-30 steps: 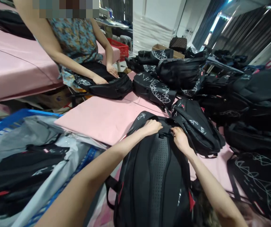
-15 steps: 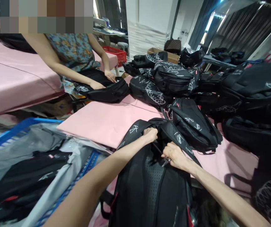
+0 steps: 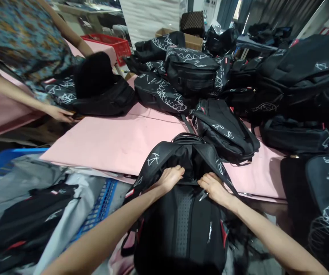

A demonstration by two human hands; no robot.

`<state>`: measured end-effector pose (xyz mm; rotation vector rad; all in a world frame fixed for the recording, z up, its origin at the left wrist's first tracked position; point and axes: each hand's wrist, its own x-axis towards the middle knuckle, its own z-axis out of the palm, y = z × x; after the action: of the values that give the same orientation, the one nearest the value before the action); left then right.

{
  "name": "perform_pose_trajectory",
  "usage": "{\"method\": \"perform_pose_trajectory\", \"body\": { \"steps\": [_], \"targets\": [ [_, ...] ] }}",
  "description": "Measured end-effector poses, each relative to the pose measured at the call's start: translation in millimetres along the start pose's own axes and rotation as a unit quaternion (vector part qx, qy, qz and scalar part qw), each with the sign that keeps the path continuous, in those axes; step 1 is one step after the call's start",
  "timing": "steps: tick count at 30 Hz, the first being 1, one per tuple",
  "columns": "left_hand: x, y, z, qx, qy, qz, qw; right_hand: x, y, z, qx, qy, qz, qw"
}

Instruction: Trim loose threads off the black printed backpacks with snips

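Note:
A black backpack (image 3: 164, 217) lies back panel up in front of me, its upper end on the pink table edge. White scribbled marks show on its shoulder straps. My left hand (image 3: 172, 178) is closed on the edge of the back panel below the straps. Opposite it, my right hand (image 3: 213, 188) is closed on the same edge. A small pointed metal tool (image 3: 203, 195), perhaps thread snips, sticks out under the right hand's fingers. Black lining shows between the straps, above both hands. The fingertips are partly hidden.
Several black backpacks (image 3: 193, 72) are piled across the pink table (image 3: 109, 139). At left, a blue crate (image 3: 12, 154) holds grey cloth or plastic and a black bag. Across the table a co-worker (image 3: 23, 42) handles another black bag (image 3: 104, 95). A red crate (image 3: 109, 42) stands behind.
My left hand has shifted left and lower along the backpack's edge; the right hand keeps its hold. The head view has tilted down. The co-worker's bag now has a raised flap.

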<state>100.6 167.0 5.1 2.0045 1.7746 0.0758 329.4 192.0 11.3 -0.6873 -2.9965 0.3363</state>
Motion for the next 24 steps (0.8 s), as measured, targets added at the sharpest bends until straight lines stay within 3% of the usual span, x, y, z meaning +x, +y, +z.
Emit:
{"method": "perform_pose_trajectory", "body": {
  "steps": [6,11,15,20,24],
  "targets": [
    [39.3,16.3,-18.1,0.041,-0.025,-0.001,0.999,12.6,8.8,-13.4,-0.006,-0.011,0.003,1.000],
    [52.9,33.7,-9.4,0.066,-0.027,-0.046,0.996,18.7,11.6,-16.1,-0.030,-0.035,-0.001,0.999],
    [55.2,34.8,0.0,0.071,-0.034,-0.068,0.995,28.5,31.1,-29.1,-0.008,-0.039,-0.013,0.999],
    [60.3,34.3,7.4,0.064,-0.023,-0.098,0.993,45.6,60.6,-54.5,-0.015,-0.023,0.108,0.994],
    [59.8,32.8,8.2,0.044,-0.017,-0.110,0.993,54.7,61.6,-59.1,-0.103,-0.046,0.161,0.980]
  ]
}}
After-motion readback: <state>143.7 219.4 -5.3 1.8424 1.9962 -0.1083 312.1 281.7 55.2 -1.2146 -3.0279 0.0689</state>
